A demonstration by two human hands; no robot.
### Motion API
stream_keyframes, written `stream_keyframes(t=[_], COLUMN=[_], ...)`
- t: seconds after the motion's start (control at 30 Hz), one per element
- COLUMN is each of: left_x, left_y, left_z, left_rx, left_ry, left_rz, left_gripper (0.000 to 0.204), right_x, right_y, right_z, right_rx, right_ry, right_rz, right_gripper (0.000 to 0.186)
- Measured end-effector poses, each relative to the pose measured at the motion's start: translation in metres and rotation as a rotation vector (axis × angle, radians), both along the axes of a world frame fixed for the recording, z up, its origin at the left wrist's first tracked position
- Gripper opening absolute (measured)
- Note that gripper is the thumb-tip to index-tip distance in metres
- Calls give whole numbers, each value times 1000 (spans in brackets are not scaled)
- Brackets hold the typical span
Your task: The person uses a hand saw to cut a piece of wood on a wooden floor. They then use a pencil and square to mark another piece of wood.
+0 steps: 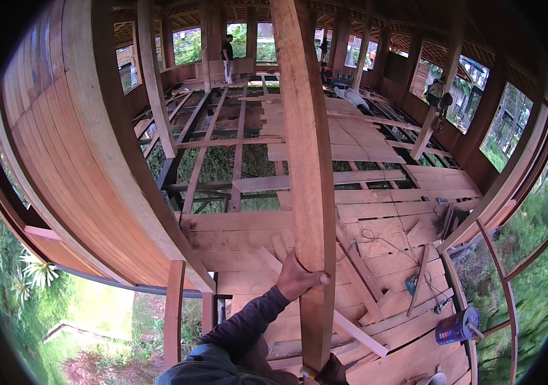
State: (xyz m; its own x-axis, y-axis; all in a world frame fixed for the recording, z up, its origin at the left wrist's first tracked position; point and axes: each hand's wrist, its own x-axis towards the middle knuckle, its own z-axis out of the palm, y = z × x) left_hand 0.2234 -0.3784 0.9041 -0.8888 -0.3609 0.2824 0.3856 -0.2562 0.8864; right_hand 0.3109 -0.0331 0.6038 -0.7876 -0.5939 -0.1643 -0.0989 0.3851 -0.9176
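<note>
My left hand (299,279) grips a long wooden timber (303,160) that rises upright from the lower edge past the top of the view, its thumb across the face. At the bottom edge my right hand (330,371) is a dark, partly visible shape beside the lower part of the same timber, near a small yellowish item; its fingers are too hidden to make out. Loose boards (357,276) lie below on the plank floor (242,224).
Open floor joists (206,144) have gaps showing greenery underneath. A curved panelled wall (78,167) borders the left; open drops flank both sides. A blue bucket (456,327), power tool (413,285) and cord (376,237) lie right. A person (227,58) stands far back among posts.
</note>
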Motion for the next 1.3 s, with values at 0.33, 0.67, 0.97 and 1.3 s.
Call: stream_keyframes(t=[0.33, 0.67, 0.97, 1.3], left_x=[-8, -1, 40, 114], left_y=[-91, -231, -291, -320], left_z=[172, 318, 346, 320], left_rx=[-257, -683, -852, -924], left_ry=[292, 545, 503, 352], left_rz=[110, 303, 535, 1020], left_gripper=[108, 103, 100, 96], right_x=[-98, -166, -161, -155], right_y=[-165, -382, -506, -599], right_z=[219, 299, 381, 384], right_rx=[153, -247, -537, -673], right_ry=[433, 387, 406, 445], right_rz=[265, 479, 810, 1130], right_gripper=[88, 74, 37, 52])
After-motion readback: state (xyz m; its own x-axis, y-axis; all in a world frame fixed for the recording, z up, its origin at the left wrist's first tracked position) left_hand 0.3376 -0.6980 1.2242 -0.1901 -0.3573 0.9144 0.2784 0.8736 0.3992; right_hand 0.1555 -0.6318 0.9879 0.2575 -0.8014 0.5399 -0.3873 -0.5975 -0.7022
